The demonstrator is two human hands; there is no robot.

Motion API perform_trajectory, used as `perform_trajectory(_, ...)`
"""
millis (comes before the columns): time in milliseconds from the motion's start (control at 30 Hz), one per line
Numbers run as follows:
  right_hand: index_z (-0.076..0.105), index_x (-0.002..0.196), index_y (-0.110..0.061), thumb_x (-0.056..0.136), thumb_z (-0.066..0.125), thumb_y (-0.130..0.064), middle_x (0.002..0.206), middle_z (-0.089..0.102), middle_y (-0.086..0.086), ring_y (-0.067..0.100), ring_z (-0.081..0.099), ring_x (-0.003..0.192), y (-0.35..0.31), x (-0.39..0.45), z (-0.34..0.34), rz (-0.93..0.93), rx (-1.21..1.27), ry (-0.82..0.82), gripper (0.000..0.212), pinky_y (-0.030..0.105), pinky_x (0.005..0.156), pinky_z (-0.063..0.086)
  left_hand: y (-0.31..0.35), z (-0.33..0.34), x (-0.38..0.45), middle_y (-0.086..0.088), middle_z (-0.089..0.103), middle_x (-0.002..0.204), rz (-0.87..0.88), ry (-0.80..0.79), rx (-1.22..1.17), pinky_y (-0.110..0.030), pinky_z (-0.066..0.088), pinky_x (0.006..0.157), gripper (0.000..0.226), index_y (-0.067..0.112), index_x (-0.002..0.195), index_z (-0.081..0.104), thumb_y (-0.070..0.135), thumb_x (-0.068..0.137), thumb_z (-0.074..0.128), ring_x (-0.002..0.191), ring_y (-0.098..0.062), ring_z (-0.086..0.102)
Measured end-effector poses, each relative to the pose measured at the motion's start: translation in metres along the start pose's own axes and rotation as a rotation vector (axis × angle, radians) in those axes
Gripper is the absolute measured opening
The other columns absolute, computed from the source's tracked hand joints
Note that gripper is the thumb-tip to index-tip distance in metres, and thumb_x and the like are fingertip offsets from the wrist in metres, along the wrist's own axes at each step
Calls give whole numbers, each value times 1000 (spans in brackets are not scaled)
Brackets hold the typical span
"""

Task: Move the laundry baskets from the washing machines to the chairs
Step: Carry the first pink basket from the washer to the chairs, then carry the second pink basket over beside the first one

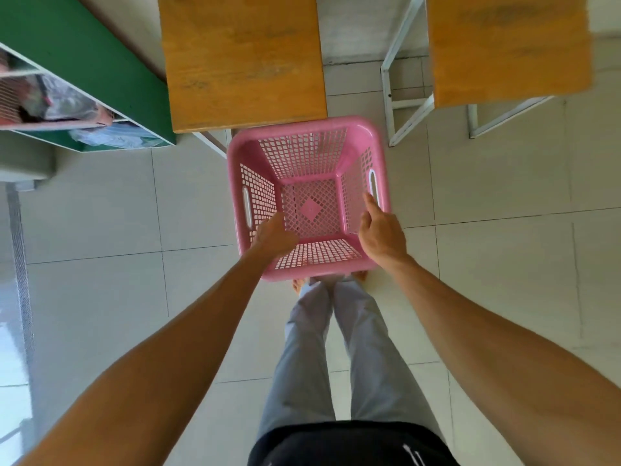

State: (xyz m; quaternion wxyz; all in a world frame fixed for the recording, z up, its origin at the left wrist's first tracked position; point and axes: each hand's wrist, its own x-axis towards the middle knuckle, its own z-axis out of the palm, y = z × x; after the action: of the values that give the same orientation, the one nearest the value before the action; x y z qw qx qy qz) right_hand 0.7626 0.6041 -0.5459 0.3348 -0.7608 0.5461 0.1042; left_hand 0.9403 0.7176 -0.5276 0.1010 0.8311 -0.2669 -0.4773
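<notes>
An empty pink laundry basket with lattice walls and slot handles hangs over the tiled floor just in front of my legs. My left hand grips its near left rim, fingers curled inside. On the near right rim sits my right hand, one finger stretched along the edge toward the right handle slot. Straight beyond the basket stands a chair with an orange wooden seat and white metal legs; the basket's far rim lies just below the seat's front edge. A second chair of the same kind stands to the right.
A green shelf unit with white dividers and bagged clothes stands at the left. Pale floor tiles spread around me. The white frame of the right chair stands close to the basket's far right corner.
</notes>
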Motion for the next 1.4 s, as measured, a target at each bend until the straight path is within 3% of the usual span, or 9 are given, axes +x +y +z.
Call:
perform_trajectory(67,30,160,-17,110,31,-31,86,63,1,19,65,76,-6,-26,-1,-2,29,-6,52,45,75,62,15,3,-19,1,66,112,50,-34,-7,-15,35,52,32,13,128,54,21,97,57,76,-10,54)
perform_trajectory(233,33,155,-16,109,36,-29,106,64,3,19,64,91,-8,-77,-24,14,90,21,48,36,84,59,53,7,-58,-1,66,112,113,-63,-33,-23,49,61,36,13,125,57,20,89,61,94,-20,65)
perform_trajectory(400,38,150,-17,107,38,-29,127,64,9,33,60,119,26,-108,-61,105,165,78,45,46,89,57,105,24,-86,-2,55,104,230,-132,144,-13,40,61,32,1,119,56,21,94,60,91,-18,52)
perform_trajectory(500,32,157,-14,108,37,-28,145,54,11,33,46,134,56,-123,-86,209,174,99,51,48,102,47,138,46,-93,-3,64,111,327,-214,271,-28,56,79,43,5,128,55,29,93,62,93,-16,60)
perform_trajectory(667,28,158,-16,107,38,-28,156,45,8,34,43,138,122,-147,-121,301,262,199,54,47,105,43,211,91,-117,-17,59,131,412,-241,339,-44,53,96,57,9,147,37,11,91,51,110,-34,64)
perform_trajectory(900,26,159,-15,108,36,-29,158,42,9,33,43,141,236,-184,-170,429,413,298,54,45,110,41,306,196,-149,-13,53,140,506,-253,445,-28,38,100,56,10,147,40,18,93,52,128,-27,50)
perform_trajectory(1000,26,158,-14,108,36,-29,154,46,13,34,46,139,291,-201,-193,485,468,334,54,46,110,41,346,242,-163,-5,66,100,509,-249,431,-29,46,88,51,8,142,45,15,92,53,99,-22,60)
perform_trajectory(1067,26,158,-14,108,35,-29,147,53,15,36,51,134,326,-211,-211,515,495,372,53,46,106,44,375,272,-171,2,58,80,510,-276,421,-25,43,75,49,9,140,46,14,92,52,82,-19,57)
perform_trajectory(1400,32,155,-14,108,34,-30,119,69,16,34,64,111,460,-229,-279,714,673,533,50,42,89,51,520,378,-180,-12,52,140,631,-369,633,-38,43,106,68,13,153,28,17,88,49,129,-30,49)
